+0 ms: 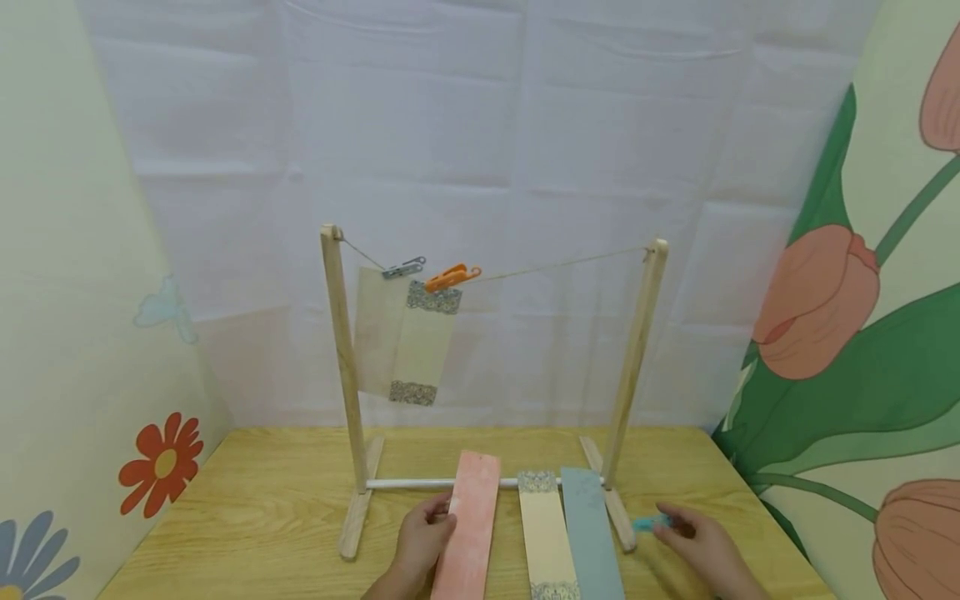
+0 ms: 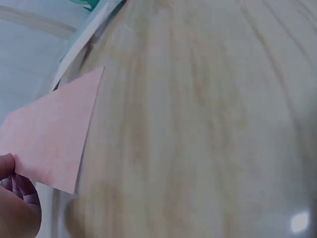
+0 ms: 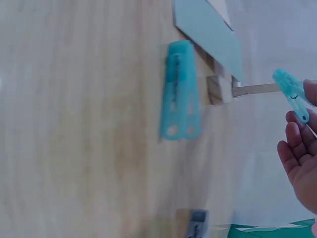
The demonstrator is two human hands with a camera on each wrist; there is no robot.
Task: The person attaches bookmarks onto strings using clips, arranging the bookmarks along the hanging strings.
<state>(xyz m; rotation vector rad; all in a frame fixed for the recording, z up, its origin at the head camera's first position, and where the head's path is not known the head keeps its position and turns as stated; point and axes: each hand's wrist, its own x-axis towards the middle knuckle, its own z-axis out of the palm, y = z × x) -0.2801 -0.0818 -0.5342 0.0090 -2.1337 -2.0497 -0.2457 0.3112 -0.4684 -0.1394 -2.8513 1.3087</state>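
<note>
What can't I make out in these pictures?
- Lower end of the front cream strip with grey lace-patterned bands: head view, cut off by the bottom edge.
- Part of the thin white rod: head view, hidden behind the flat pink strip.
- Rest of the grey plastic clip: right wrist view, cut off by the bottom edge.
- One arm tip of the held teal plastic clip: right wrist view, covered by the right hand.

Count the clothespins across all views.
5: a gray clothespin and an orange clothespin on the string; a teal clothespin in the right hand; another teal one and a cropped gray one on the table. More may lie out of view.
</note>
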